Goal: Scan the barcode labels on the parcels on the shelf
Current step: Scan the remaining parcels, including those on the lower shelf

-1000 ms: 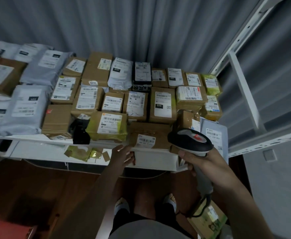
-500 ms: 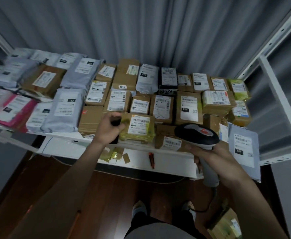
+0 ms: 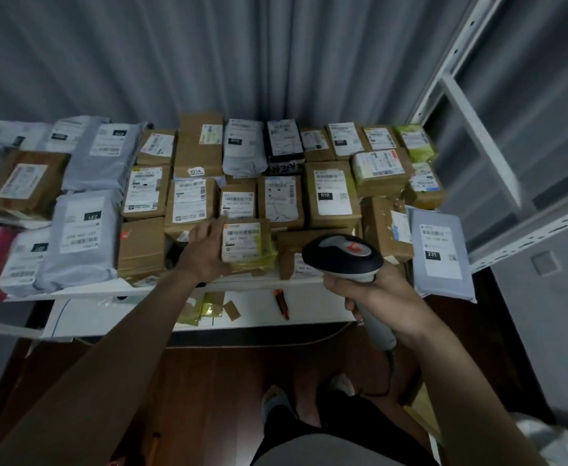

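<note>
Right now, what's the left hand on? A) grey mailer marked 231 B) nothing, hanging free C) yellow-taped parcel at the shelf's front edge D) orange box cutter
C: the left hand rests against the left side of the yellow-taped parcel at the front of the shelf, while the right hand grips the scanner.

- My left grip [image 3: 208,250] rests flat on the left side of a yellow parcel [image 3: 247,245] at the front of the shelf [image 3: 84,292].
- My right grip [image 3: 373,290] holds the scanner [image 3: 343,255] by its handle, just right of that parcel.
- Brown boxes and grey bags with white labels fill the shelf.
- A grey bag [image 3: 440,253] marked 231 hangs over the front edge.
</note>
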